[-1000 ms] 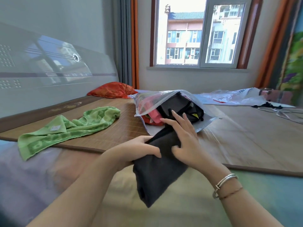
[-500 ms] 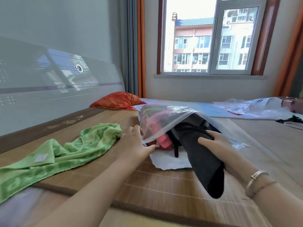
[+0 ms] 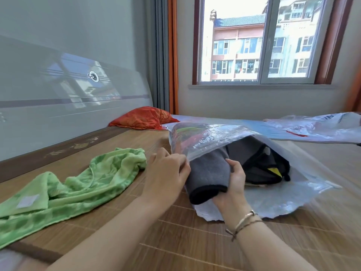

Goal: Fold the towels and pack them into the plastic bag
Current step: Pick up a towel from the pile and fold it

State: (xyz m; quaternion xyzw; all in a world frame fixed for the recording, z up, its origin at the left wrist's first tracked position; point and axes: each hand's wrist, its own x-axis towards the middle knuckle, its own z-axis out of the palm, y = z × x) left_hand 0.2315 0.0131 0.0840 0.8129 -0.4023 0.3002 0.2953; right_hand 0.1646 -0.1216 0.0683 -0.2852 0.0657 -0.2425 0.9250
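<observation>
The hands meet at the mouth of the clear plastic bag [image 3: 224, 137]: the left hand [image 3: 166, 171] pinches the bag's upper lip and lifts it, while the right hand [image 3: 232, 184] curls its fingers round the folded grey towel [image 3: 209, 173], whose far half already lies inside the bag and whose dark near end still pokes out of the opening. Deeper inside the bag, beside the grey towel, sit other dark folded cloths, one with a yellow patch, and something red and green shows blurred through the raised film. The bag lies on a woven bamboo mat [image 3: 195, 241] that covers the bed. To the left of the bag, near but apart from it, a green towel [image 3: 78, 184] lies unfolded and rumpled on the mat. Beyond the bag to the left, an orange-red pillow [image 3: 144, 118] rests against the glossy grey headboard [image 3: 58, 98]. Behind the bag to the right lies another sheet of crumpled clear plastic [image 3: 316, 128]. Farther back, a window [image 3: 259, 40] framed by orange curtains [image 3: 172, 55] looks onto apartment blocks.
</observation>
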